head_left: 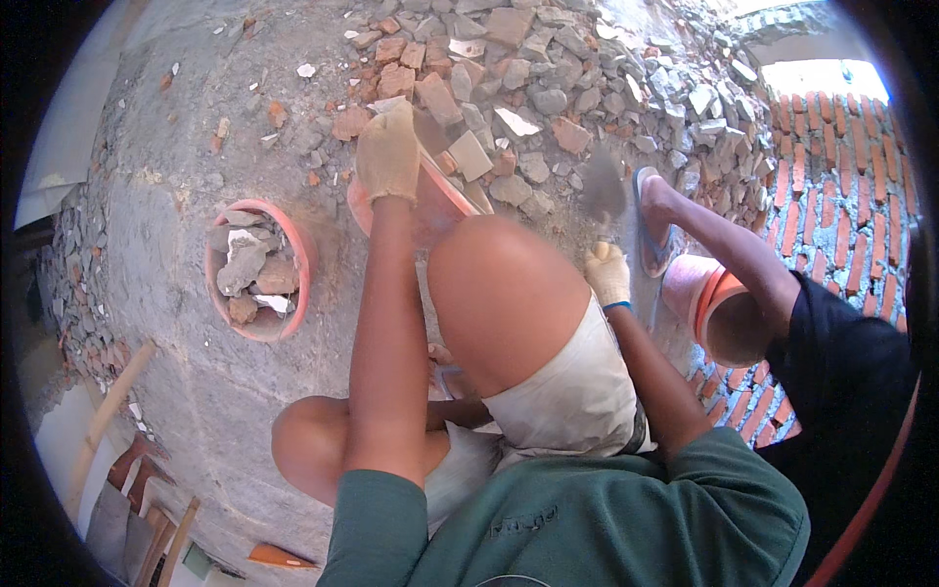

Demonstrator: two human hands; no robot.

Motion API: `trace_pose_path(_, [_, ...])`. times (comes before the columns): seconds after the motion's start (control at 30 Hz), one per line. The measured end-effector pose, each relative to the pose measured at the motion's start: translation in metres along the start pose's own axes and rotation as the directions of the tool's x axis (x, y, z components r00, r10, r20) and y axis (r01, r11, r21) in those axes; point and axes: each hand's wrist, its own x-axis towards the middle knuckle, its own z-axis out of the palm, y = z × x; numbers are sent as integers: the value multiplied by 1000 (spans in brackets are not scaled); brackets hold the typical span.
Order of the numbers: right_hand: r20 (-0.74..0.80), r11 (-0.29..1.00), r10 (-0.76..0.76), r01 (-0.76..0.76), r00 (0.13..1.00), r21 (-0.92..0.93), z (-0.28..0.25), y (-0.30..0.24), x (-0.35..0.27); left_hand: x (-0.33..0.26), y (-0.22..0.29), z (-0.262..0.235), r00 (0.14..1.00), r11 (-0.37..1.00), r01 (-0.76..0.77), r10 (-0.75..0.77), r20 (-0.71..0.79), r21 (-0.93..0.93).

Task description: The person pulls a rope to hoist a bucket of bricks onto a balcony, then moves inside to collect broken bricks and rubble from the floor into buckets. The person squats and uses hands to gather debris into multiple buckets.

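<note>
My left hand point(389, 152), in a beige work glove, is closed on the rim of a pinkish-red bucket point(440, 210). The bucket tilts with its mouth toward the rubble pile point(528, 103); my raised knee hides part of it, and I cannot see what lies inside. My gloved right hand point(607, 275) grips a trowel, its grey blade point(603, 186) smeared by motion and pointing away from me at the pile's near edge. Off to the left stands a second red bucket point(309, 259), filled with broken chunks of concrete and brick.
Another person's foot in a flip-flop point(649, 220) is close to the right of the trowel. Stacked pinkish buckets point(690, 289) stand beside that leg, before a brick surface point(841, 186). Wooden poles point(110, 411) and boards lie at the lower left.
</note>
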Motion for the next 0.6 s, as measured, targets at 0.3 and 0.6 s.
trace_pose_path(0.3, [271, 995, -31, 4, 962, 102, 3, -65, 37, 6, -4, 13, 968, 936, -251, 246, 53, 248])
trace_pose_path(0.6, [464, 901, -407, 430, 787, 62, 30, -136, 6, 0, -29, 8, 960, 932, -262, 279, -33, 251])
